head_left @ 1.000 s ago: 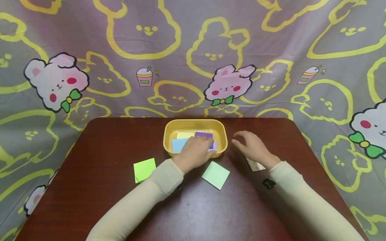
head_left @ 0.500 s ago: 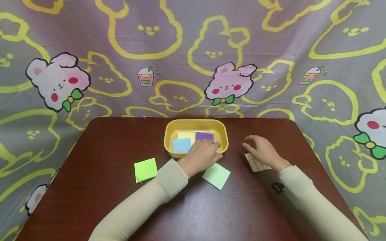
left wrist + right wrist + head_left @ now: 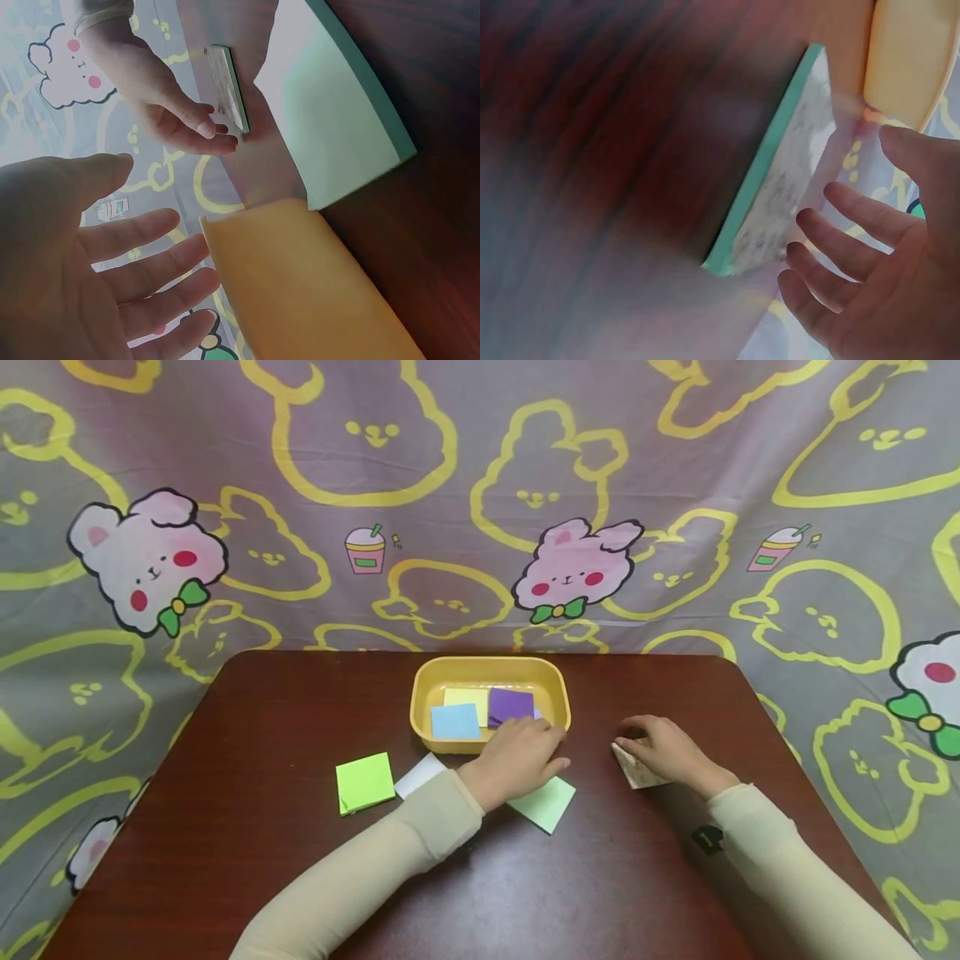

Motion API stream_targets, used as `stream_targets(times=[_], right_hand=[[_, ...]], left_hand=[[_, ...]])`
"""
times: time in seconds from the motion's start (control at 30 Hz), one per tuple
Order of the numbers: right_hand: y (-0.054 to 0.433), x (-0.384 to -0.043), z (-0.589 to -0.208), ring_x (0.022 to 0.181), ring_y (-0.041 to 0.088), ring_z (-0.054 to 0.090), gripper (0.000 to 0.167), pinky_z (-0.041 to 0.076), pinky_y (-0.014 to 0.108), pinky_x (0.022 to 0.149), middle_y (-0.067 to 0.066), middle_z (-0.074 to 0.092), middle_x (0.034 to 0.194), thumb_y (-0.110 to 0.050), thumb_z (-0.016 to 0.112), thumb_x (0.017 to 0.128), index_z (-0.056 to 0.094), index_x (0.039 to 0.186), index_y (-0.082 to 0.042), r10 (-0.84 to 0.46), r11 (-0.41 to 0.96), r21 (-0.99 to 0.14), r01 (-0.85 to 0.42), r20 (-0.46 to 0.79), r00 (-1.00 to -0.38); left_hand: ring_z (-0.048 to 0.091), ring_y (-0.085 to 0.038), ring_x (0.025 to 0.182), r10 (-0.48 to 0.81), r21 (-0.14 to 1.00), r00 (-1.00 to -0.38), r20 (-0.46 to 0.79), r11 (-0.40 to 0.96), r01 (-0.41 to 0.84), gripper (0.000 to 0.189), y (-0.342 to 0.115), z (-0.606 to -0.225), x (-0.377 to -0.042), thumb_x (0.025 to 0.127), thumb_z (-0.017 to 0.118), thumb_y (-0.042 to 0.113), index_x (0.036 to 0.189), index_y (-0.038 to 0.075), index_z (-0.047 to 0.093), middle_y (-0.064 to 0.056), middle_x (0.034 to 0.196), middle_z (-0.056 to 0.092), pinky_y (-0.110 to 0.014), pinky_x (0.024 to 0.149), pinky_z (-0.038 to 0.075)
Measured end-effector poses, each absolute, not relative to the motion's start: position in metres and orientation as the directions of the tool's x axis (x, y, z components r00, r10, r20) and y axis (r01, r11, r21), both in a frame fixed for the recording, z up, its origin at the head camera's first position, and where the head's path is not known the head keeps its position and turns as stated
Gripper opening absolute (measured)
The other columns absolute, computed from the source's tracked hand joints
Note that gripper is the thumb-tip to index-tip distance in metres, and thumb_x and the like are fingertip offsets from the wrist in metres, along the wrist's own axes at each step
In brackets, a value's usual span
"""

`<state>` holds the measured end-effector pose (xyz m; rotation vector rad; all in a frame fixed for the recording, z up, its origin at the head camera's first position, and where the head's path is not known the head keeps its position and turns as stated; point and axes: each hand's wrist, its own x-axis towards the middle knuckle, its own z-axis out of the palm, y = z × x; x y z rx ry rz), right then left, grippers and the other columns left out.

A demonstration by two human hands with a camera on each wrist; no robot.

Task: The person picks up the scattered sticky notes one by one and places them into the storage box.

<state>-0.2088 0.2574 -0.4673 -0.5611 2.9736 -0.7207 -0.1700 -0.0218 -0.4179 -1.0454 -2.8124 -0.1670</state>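
My left hand (image 3: 521, 760) hovers over the front right rim of the yellow tray (image 3: 490, 748), fingers loosely spread and holding nothing in the left wrist view. Below its wrist lies a pale green sticky note pad (image 3: 551, 806). Over at the right, my right hand (image 3: 667, 752) is just above a sticky note pad with a brown patterned top (image 3: 633, 768). The right wrist view shows that pad's green edge (image 3: 769, 154), with my fingers (image 3: 840, 247) relaxed beside it and apart from it. Part of the patterned pad is hidden under the hand in the head view.
Inside the tray lie blue (image 3: 455, 722), pale yellow (image 3: 467, 696) and purple (image 3: 511, 706) sticky note pads. A lime green pad (image 3: 364, 783) and a whitish pad (image 3: 420, 774) lie left on the brown table (image 3: 247, 827). A patterned curtain (image 3: 450, 543) hangs behind.
My left hand has moved right and back out of the tray, uncovering the blue and purple pads. My right hand has moved right and lower over the patterned pad.
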Motion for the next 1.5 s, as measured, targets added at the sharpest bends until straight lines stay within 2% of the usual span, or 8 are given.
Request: stream_targets(times=[0.3,0.53,0.77,1.03,1.5], right_hand=[[0.269,-0.202,-0.471,0.112,0.043,0.065,0.039,0.049,0.059,0.096,0.024,0.07,0.117,-0.021,0.073,0.092,0.066,0.118,0.007,-0.386,0.821,-0.419,-0.388,0.092,-0.918],[0.273,-0.197,-0.471,0.116,0.044,0.061,0.049,0.047,0.06,0.098,0.026,0.066,0.121,-0.026,0.077,0.088,0.065,0.122,0.007,-0.39,0.833,-0.402,-0.379,0.059,-0.919],[0.276,-0.198,-0.47,0.116,0.043,0.058,0.061,0.047,0.059,0.096,0.025,0.064,0.121,-0.028,0.086,0.079,0.064,0.125,0.006,-0.433,0.828,-0.383,-0.41,0.028,-0.901],[0.275,-0.198,-0.469,0.114,0.042,0.057,0.07,0.046,0.058,0.095,0.026,0.063,0.121,-0.028,0.091,0.072,0.064,0.127,0.006,-0.449,0.827,-0.378,-0.417,0.004,-0.894],[0.274,-0.194,-0.47,0.1,0.032,0.054,0.07,0.044,0.04,0.083,0.023,0.06,0.111,-0.027,0.093,0.068,0.065,0.125,0.002,-0.39,0.837,-0.41,-0.364,0.02,-0.92]], left_hand=[[0.068,-0.019,0.105,0.653,0.054,-0.738,0.171,0.742,0.668,0.035,-0.016,-0.42,-0.168,0.1,0.06,0.044,0.122,0.018,0.066,0.002,0.11,0.072,-0.035,0.083,0.053],[0.068,-0.019,0.099,0.675,0.016,-0.713,0.19,0.724,0.69,0.032,-0.01,-0.419,-0.165,0.1,0.059,0.045,0.116,0.018,0.066,0.002,0.102,0.072,-0.033,0.082,0.052],[0.067,-0.018,0.102,0.691,0.026,-0.701,0.178,0.709,0.705,0.034,-0.005,-0.419,-0.161,0.1,0.059,0.045,0.12,0.019,0.067,0.002,0.111,0.072,-0.032,0.081,0.052],[0.066,-0.017,0.103,0.715,0.005,-0.679,0.166,0.688,0.726,0.036,0.0,-0.421,-0.159,0.1,0.058,0.047,0.122,0.019,0.067,0.003,0.11,0.071,-0.031,0.083,0.052],[0.065,-0.017,0.105,0.717,0.008,-0.682,0.142,0.688,0.725,0.037,0.002,-0.424,-0.159,0.1,0.058,0.047,0.124,0.019,0.066,0.002,0.114,0.071,-0.032,0.086,0.053]])
